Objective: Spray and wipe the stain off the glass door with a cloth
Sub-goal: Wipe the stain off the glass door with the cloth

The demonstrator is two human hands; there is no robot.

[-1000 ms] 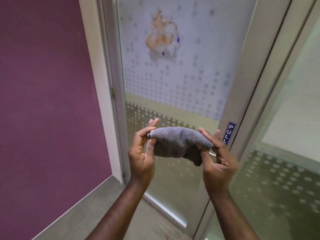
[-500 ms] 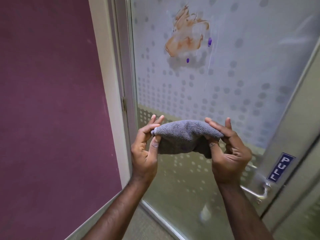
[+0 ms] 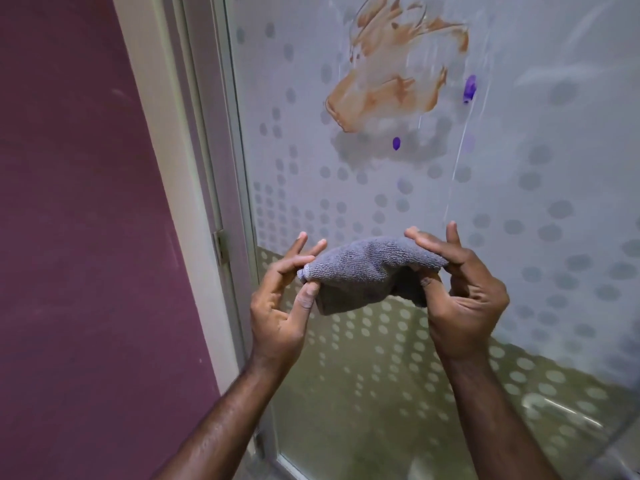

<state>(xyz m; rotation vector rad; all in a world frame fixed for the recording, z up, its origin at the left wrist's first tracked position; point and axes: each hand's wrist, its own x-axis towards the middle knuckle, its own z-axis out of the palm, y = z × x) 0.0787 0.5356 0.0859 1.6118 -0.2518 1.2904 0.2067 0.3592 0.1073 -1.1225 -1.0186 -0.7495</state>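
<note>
- Your left hand (image 3: 277, 306) and right hand (image 3: 464, 299) each pinch one end of the folded grey cloth (image 3: 367, 271), held below the stain.
- The brown stain (image 3: 391, 84) sits high on the glass door (image 3: 519, 202), with wet runs below it; wiping looks next, so lift the cloth onto it.
- The dotted frosted glass meets a maroon wall (image 3: 69, 202) at its hinge edge.

Cloth (image 3: 360, 271) held between left hand (image 3: 277, 306) and right hand (image 3: 464, 292), in front of the glass door (image 3: 519, 202). Stain (image 3: 388, 84) on the glass above the cloth. Door frame (image 3: 194, 168) left of glass; wall (image 3: 76, 237) further left.
</note>
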